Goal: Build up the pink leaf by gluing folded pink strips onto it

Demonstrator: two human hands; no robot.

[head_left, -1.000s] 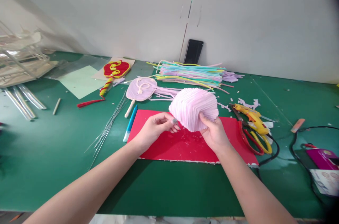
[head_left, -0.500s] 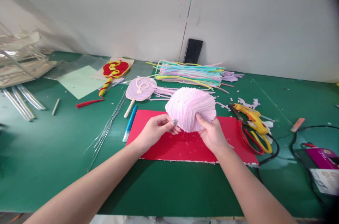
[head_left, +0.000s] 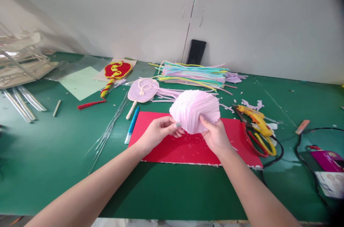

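Observation:
A pale pink panel of pipe cleaners (head_left: 192, 107), rounded and ribbed, is held up above a red board (head_left: 172, 150). My right hand (head_left: 215, 134) grips its lower right, the thumb lying across the front and the fingers behind. At the lower left edge my left hand (head_left: 161, 130) is closed, thumb and fingers pinching the rim. Just beyond the board lies a finished lilac fan (head_left: 143, 90) with a white twisted handle. A blue pen (head_left: 132, 125) rests by the board's left edge.
Bundled pastel pipe cleaners (head_left: 192, 75) lie behind, near a leaning phone (head_left: 196, 52). To the right are red-handled scissors (head_left: 254, 137) and a yellow glue gun (head_left: 255, 119) with a black cord. Thin wires (head_left: 111, 128) and a red fan (head_left: 118, 69) are on the left.
The pink panel has tilted a little and its top left edge has shifted slightly right and down. Both hands stay almost where they were.

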